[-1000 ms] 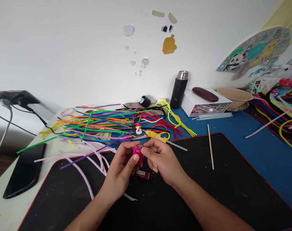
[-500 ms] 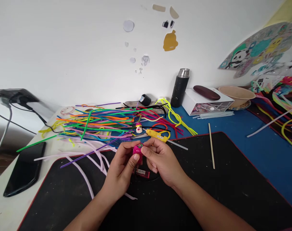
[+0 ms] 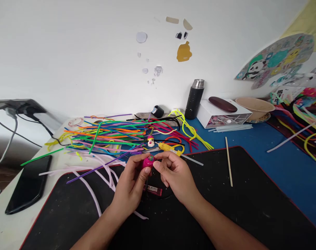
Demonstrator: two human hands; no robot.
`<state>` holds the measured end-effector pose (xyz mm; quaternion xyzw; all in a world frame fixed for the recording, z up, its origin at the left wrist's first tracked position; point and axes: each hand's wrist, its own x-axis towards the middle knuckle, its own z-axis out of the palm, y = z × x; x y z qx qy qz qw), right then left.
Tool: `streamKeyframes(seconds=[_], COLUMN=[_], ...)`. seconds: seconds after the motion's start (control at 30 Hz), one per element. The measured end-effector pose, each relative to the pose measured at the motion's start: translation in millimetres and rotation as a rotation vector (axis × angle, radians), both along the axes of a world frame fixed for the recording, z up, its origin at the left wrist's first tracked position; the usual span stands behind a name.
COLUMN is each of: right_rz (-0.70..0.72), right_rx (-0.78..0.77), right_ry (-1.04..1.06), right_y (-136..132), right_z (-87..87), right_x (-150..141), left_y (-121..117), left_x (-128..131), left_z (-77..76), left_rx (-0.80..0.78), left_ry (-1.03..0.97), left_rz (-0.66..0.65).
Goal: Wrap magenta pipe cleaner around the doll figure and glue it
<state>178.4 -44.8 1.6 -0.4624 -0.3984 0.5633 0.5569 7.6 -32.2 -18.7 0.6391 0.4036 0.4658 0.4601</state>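
Observation:
Over the middle of the black mat (image 3: 204,201), both hands hold a small round magenta piece (image 3: 147,162) with a spot of green on top. My left hand (image 3: 133,182) grips it between thumb and fingers from the left. The thumb and fingertips of my right hand (image 3: 175,175) are closed at its right edge. Below it lies a small red item with a barcode label (image 3: 154,190), partly covered by the left hand. Just beyond the hands are a yellow-handled glue gun (image 3: 168,147) and a little figure head with a pink and yellow hat (image 3: 151,141).
Coloured pipe cleaners (image 3: 116,132) spread across the back left, with pale pink ones (image 3: 91,194) on the mat. A phone (image 3: 30,185) lies left, a wooden stick (image 3: 229,161) right. A black flask (image 3: 194,100), white box (image 3: 225,114) and beige bowl (image 3: 255,107) stand behind.
The magenta piece has been turned slightly between the fingers, and the right thumb has drawn back from its top to its right side. The whole view has shifted a little.

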Motion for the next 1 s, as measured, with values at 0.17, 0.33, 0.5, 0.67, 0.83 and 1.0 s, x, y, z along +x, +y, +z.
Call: streamKeyframes(seconds=[0.17,0.33,0.5,0.67,0.83,1.0], right_rz=[-0.008,-0.001,0.002,-0.003,-0.023,-0.015], right_rx=[-0.006,-0.027,-0.025,-0.023,-0.04,-0.082], right_ry=[-0.04,-0.052,-0.054,-0.045,-0.024,0.047], right_y=[-2.3,-2.9,-2.8,-2.2,-2.4,-2.0], right_z=[1.4,3.3,4.3,2.3,-0.2,-0.2], right_x=[-1.2,-1.6,-1.9,-1.7,-2.4,-3.1], left_y=[2.2,1.2,2.9,3.4,3.8,4.5], left_x=[1.1,0.9,-2.0,-3.2,-1.9,-1.7], left_z=[-0.1,-0.2,-4.5,-4.9,-4.5,-6.6], left_rx=[-0.02,0.01,0.107,0.237,0.296,0.314], left_ry=[-0.021,0.001,0.102,0.217,0.286,0.281], left_rz=[0.049,0.079,0.068,0.066,0.064,0.06])
